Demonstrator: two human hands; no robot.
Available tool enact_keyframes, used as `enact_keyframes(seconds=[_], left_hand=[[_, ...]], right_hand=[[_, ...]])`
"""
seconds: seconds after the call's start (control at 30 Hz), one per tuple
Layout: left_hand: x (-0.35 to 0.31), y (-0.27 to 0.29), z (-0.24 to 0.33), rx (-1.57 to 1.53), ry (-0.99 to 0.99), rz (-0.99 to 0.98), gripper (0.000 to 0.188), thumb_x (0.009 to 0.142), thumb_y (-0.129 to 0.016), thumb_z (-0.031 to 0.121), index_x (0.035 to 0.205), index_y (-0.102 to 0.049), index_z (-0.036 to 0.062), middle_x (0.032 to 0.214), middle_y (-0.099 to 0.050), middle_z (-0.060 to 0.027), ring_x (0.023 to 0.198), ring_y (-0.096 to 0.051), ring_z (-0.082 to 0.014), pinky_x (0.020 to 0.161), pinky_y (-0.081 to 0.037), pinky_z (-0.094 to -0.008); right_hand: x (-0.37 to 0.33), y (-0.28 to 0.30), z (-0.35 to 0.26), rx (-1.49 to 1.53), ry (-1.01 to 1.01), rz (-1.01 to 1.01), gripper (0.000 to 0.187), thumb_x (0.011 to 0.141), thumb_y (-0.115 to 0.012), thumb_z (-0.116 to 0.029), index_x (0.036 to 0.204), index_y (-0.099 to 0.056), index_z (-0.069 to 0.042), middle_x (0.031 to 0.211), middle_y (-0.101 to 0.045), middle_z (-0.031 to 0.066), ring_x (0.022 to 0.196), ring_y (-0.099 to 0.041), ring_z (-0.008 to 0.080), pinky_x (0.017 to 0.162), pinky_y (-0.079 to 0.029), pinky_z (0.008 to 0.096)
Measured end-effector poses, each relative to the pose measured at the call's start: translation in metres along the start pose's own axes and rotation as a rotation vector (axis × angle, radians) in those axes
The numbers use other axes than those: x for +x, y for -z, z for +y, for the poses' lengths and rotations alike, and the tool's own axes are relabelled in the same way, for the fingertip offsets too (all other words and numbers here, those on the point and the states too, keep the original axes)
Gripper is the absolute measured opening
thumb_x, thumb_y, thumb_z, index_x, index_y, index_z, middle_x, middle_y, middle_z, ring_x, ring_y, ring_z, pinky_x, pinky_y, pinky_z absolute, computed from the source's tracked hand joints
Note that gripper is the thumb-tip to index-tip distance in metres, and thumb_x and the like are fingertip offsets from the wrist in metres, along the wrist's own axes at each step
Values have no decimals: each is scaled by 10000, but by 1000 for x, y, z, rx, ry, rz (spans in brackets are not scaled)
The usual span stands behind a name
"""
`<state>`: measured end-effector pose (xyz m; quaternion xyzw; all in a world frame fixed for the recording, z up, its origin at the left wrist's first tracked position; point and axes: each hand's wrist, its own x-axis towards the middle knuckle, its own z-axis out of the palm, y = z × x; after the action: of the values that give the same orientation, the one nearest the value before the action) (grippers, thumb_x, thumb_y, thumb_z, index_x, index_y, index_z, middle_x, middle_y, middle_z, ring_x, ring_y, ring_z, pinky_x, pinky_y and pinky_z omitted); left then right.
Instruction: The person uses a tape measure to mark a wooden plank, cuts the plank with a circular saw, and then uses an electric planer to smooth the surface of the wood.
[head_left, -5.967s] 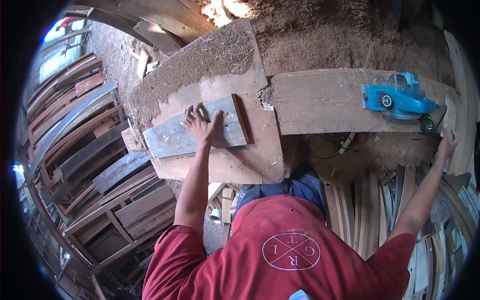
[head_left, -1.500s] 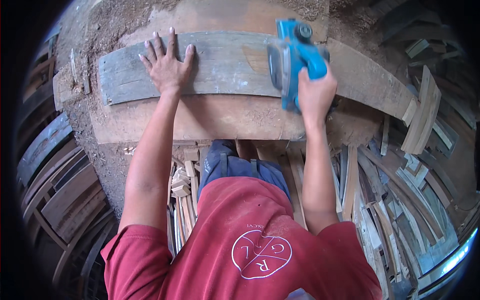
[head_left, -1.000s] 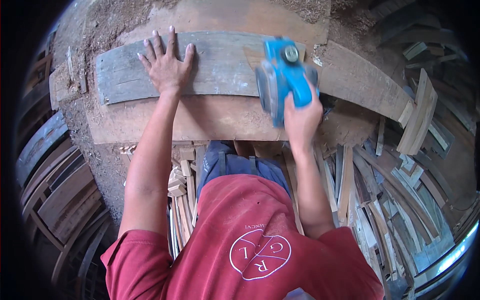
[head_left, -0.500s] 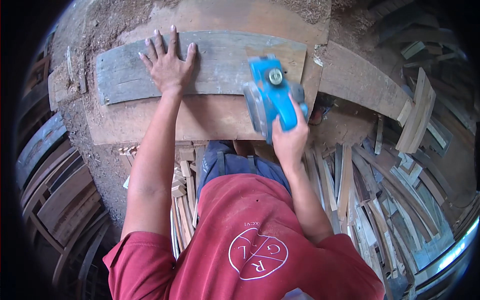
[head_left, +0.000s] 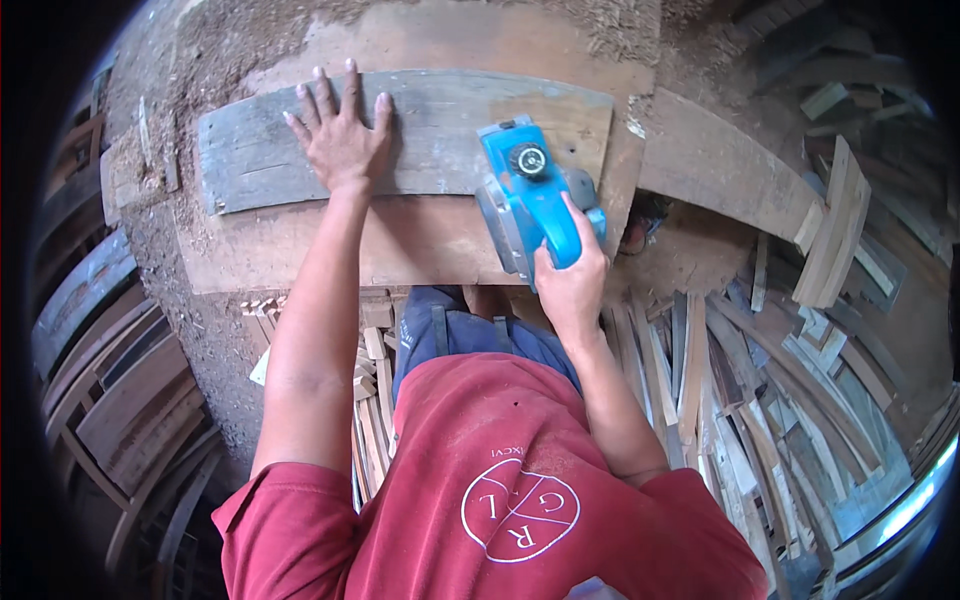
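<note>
A weathered grey wooden board [head_left: 440,130] lies across a brown work surface [head_left: 330,240]. Near its right end the wood shows a lighter, tan face. My left hand [head_left: 345,145] is pressed flat on the board's left half, fingers spread. My right hand [head_left: 575,285] is wrapped round the rear handle of a blue electric hand planer [head_left: 540,185]. The planer sits tilted over the right part of the board, its rear reaching past the near edge; its underside is hidden.
Wood shavings [head_left: 625,30] cover the far side and the left. Stacked planks [head_left: 130,390] stand at the left. Many loose wood strips [head_left: 790,420] lie at the right, and short offcuts [head_left: 375,370] rest beside my legs. Another plank [head_left: 730,150] extends right from the work surface.
The planer in my right hand has shifted slightly left and turned a little. More of the tan wood shows to its right. My left hand stays flat on the board.
</note>
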<state>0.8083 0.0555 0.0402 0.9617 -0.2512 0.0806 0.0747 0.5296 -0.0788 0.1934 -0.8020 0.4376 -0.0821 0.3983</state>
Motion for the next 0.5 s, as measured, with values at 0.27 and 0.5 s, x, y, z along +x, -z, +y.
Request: enact_keyframes(seconds=[0.27, 0.5], left_hand=[[3, -2, -1, -50, -3, -3, 716, 1037, -418, 596, 1679, -325, 292, 1744, -293, -112, 1616, -217, -385, 1304, -79, -605], [-3, -2, -10, -58, 22, -8, 742, 1046, -409, 506, 1684, -298, 146, 1748, -289, -98, 1617, -224, -371, 1305, -84, -602]], right_hand=[[109, -37, -68, 66, -2, 74, 502, 827, -678, -59, 1328, -691, -37, 1059, -744, 289, 1022, -738, 437, 922, -573, 469], [25, -24, -37, 72, -42, -23, 601, 833, -700, 5, 1428, -631, -40, 1156, -731, 305, 1106, -743, 400, 950, -574, 450]])
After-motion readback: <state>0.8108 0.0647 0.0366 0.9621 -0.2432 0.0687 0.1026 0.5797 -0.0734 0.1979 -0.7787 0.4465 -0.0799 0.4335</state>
